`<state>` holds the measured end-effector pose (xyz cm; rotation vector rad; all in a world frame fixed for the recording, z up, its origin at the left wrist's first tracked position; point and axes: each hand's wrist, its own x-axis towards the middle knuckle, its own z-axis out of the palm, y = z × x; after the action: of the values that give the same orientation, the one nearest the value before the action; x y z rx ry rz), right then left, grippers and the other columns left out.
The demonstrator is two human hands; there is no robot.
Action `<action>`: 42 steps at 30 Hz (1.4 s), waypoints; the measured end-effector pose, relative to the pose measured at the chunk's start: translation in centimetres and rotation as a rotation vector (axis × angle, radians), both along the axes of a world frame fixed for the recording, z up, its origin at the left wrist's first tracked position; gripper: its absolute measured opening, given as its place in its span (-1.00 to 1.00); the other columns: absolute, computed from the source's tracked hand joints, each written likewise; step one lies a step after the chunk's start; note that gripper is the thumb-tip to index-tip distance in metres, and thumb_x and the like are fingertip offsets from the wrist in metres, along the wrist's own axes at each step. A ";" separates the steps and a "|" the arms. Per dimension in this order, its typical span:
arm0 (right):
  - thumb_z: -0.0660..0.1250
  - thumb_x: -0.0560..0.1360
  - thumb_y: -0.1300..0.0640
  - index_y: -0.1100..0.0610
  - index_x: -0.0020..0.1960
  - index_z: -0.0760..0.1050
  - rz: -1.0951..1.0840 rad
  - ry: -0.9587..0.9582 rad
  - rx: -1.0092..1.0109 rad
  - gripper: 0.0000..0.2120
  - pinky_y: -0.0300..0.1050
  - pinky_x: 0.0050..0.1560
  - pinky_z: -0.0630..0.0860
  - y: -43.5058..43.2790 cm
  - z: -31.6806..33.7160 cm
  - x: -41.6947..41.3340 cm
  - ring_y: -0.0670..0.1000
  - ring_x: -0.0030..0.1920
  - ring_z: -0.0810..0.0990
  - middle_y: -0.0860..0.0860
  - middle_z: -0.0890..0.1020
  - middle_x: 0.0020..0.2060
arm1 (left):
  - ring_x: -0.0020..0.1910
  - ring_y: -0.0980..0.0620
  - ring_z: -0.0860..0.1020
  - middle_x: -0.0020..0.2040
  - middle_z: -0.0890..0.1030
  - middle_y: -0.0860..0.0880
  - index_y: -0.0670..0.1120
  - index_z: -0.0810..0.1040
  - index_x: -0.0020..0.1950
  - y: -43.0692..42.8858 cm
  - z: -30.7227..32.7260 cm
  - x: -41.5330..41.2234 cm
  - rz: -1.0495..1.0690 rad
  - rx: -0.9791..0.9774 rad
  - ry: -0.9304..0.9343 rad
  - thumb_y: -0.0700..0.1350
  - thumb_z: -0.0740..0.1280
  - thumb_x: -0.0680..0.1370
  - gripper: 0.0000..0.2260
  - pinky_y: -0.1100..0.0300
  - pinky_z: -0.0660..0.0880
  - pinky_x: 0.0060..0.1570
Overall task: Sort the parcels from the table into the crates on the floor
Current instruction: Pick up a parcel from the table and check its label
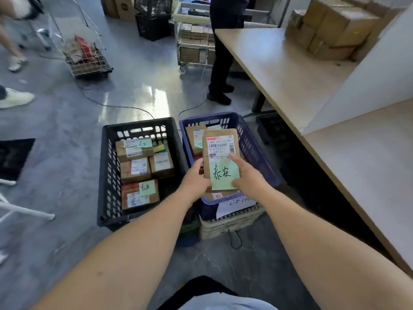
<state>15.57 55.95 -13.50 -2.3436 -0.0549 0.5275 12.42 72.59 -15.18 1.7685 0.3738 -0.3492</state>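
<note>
A flat brown cardboard parcel with a white shipping label and a green handwritten note is held in both hands above the blue crate. My left hand grips its lower left edge. My right hand holds its right side, thumb on the label. The blue crate holds a few parcels, mostly hidden behind the held one. To its left, the black crate on the floor contains several brown parcels, two of them with green notes. More cardboard boxes are stacked at the far end of the table.
The blue crate rests on a beige crate. A person in dark trousers stands by the table's far corner, near a trolley of boxes. A wire cart, black crates, cables on the floor and other people's feet lie beyond.
</note>
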 end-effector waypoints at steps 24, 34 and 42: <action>0.26 0.55 0.26 -0.11 0.53 0.08 0.330 0.198 -0.058 -0.34 -0.06 -0.10 0.60 16.1 -11.4 11.0 0.03 -0.01 0.56 0.06 0.47 0.26 | -0.17 0.31 0.43 0.38 0.45 0.06 0.22 0.05 0.55 14.0 -10.1 6.6 0.295 0.116 0.291 -0.31 0.26 0.55 -0.28 0.37 0.38 -0.35; 0.16 0.58 0.27 0.01 0.54 0.08 0.380 0.113 -0.215 -0.41 -0.11 -0.05 0.52 21.5 -17.9 18.5 0.07 0.04 0.53 0.11 0.41 0.23 | -0.17 0.35 0.44 0.30 0.47 0.13 0.26 0.12 0.52 18.6 -17.3 14.8 0.318 0.085 0.304 -0.32 0.27 0.55 -0.29 0.38 0.43 -0.32; 0.24 0.53 0.26 0.18 0.38 0.21 0.404 0.050 -0.401 -0.55 -0.05 -0.04 0.44 27.1 -24.2 23.1 0.15 0.14 0.43 0.16 0.34 0.20 | 0.04 0.17 0.52 0.14 0.51 0.19 0.23 0.25 0.48 22.4 -24.2 20.9 0.279 0.118 0.243 -0.31 0.27 0.54 -0.37 0.40 0.40 -0.25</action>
<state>38.72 83.03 -37.71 -2.7215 -0.4441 0.8588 33.31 94.97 -39.36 1.7629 0.8196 -0.3475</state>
